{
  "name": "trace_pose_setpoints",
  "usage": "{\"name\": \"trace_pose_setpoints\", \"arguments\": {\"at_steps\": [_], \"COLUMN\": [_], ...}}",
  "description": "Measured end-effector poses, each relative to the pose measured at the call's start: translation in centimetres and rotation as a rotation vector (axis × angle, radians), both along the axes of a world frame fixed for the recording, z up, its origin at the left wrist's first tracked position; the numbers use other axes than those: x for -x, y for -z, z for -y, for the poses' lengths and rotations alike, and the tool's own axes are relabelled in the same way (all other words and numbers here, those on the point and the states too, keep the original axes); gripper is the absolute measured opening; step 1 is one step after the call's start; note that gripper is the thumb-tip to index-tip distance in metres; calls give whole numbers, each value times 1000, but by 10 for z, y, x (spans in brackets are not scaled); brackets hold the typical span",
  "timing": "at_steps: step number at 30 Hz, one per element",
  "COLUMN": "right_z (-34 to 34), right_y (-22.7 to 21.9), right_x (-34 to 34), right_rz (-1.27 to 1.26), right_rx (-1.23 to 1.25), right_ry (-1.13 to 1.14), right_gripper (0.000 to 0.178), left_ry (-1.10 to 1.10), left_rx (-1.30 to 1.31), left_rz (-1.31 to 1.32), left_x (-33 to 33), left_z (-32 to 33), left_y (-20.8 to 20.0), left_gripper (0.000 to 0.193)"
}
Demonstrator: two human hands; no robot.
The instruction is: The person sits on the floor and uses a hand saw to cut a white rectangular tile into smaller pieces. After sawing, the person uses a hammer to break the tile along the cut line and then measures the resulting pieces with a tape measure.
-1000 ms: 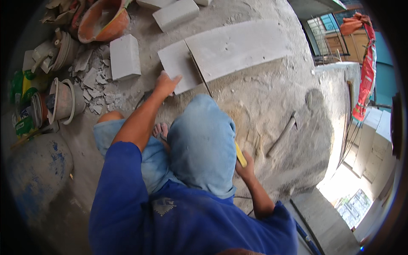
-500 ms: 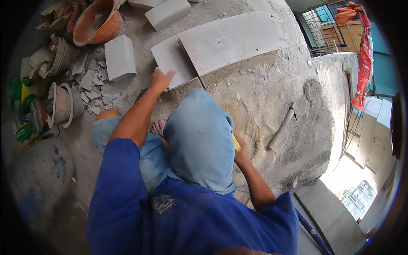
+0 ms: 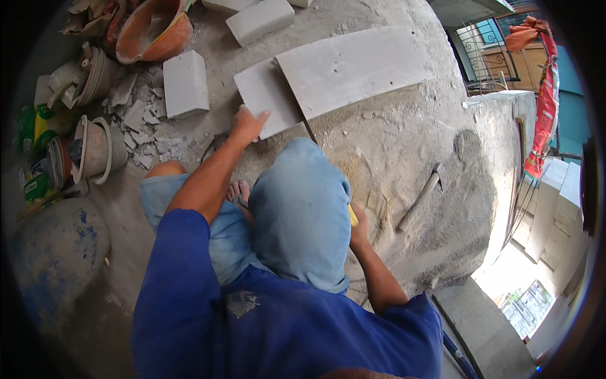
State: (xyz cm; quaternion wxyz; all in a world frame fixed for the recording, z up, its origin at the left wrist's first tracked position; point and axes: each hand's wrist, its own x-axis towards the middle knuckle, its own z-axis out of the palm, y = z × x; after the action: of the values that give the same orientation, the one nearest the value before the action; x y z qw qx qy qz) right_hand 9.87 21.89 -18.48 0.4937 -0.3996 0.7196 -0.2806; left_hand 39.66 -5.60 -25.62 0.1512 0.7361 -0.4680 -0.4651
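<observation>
My left hand (image 3: 248, 124) grips the near left edge of a short, flat light grey block (image 3: 265, 96), its fingers spread along the corner. A longer grey slab (image 3: 356, 72) lies against that block's right side, with a dark gap between them. Beside my raised right knee, my right hand (image 3: 358, 226) is closed round a yellow object (image 3: 353, 215). The knee covers most of that object, so its kind cannot be made out. To the right of this hand, a hammer (image 3: 421, 197) with a wooden handle lies on the dusty ground.
A white block (image 3: 186, 84) stands beside broken rubble (image 3: 140, 119) on the left. Behind it are an orange basin (image 3: 153, 33) and another block (image 3: 260, 23). Stacked buckets (image 3: 96, 151) sit at far left, near a blue-stained round container (image 3: 60, 262). A low wall (image 3: 505, 120) borders the right.
The whole view has shifted slightly, so the ground objects appear a little further right. Both hands keep nearly the same hold, and the short block still lies beside the slab.
</observation>
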Motion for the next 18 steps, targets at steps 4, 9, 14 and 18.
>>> {"name": "trace_pose_setpoints", "arguments": {"at_steps": [4,9,14,18], "right_z": [68,-1,-14,46], "right_y": [24,-11,40,56], "right_x": [-26,3,10,-18], "right_rz": [456,51,202,718], "right_rx": [-19,82,-8,-36], "right_ry": [221,-84,123,302], "right_gripper": [25,26,27,24], "left_ry": [64,8,18,31], "left_rx": [51,63,11,36], "left_rz": [111,106,67,90], "left_x": [-1,-10,5,-4], "left_z": [19,1,4,9], "left_y": [3,15,7,5], "left_gripper": [65,66,66,66]}}
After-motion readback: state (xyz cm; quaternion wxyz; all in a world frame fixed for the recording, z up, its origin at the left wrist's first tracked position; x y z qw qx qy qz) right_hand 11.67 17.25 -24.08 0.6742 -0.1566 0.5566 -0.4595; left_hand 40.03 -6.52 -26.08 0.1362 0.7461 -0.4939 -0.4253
